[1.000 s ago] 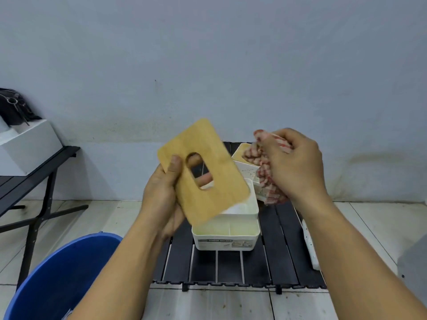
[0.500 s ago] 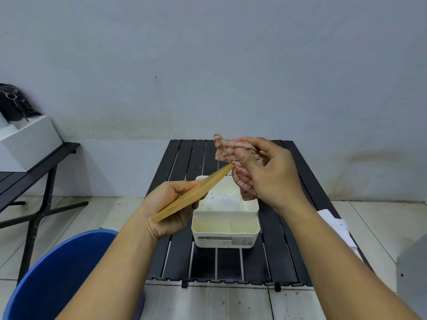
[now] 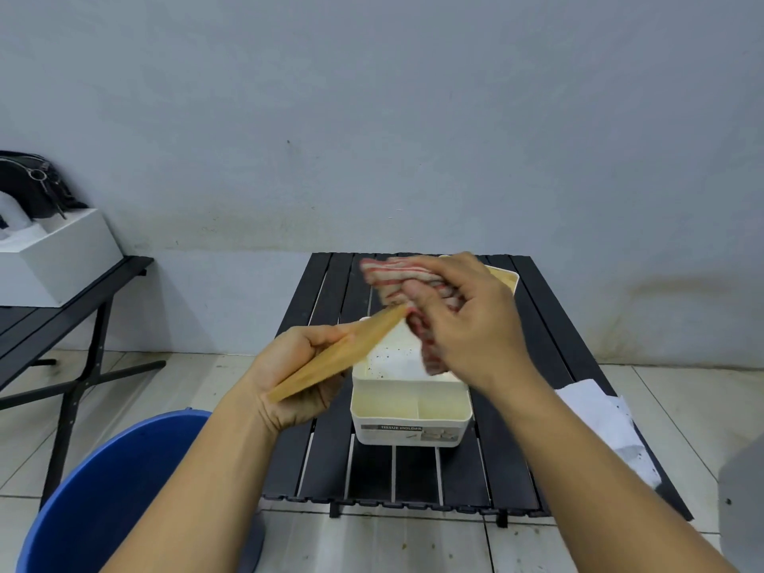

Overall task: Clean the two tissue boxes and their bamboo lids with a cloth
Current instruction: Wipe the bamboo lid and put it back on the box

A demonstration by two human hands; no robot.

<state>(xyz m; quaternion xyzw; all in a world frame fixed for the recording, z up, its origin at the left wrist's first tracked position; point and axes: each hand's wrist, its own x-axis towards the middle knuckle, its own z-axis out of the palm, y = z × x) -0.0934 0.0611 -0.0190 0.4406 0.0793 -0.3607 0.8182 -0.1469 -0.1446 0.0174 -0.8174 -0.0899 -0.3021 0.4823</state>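
Note:
My left hand (image 3: pixel 289 378) grips a bamboo lid (image 3: pixel 343 353), held nearly edge-on and tilted up to the right. My right hand (image 3: pixel 475 324) clutches a red-and-white checked cloth (image 3: pixel 407 279) pressed against the lid's far end. Below them an open white tissue box (image 3: pixel 409 415) labelled "tissue holder" sits on the black slatted table (image 3: pixel 508 469), with dark specks inside it. A second white box with its bamboo lid (image 3: pixel 506 277) stands at the far end, mostly hidden behind my right hand.
A white tissue sheet (image 3: pixel 599 419) lies on the table's right edge. A blue bucket (image 3: pixel 103 502) stands on the tiled floor at lower left. A black bench (image 3: pixel 62 308) at left carries a white box (image 3: pixel 62 258) and a dark bag (image 3: pixel 33 184).
The lid went from face-on to nearly edge-on and lower. My right hand brought the cloth against the lid's far end, and it now looks motion-blurred.

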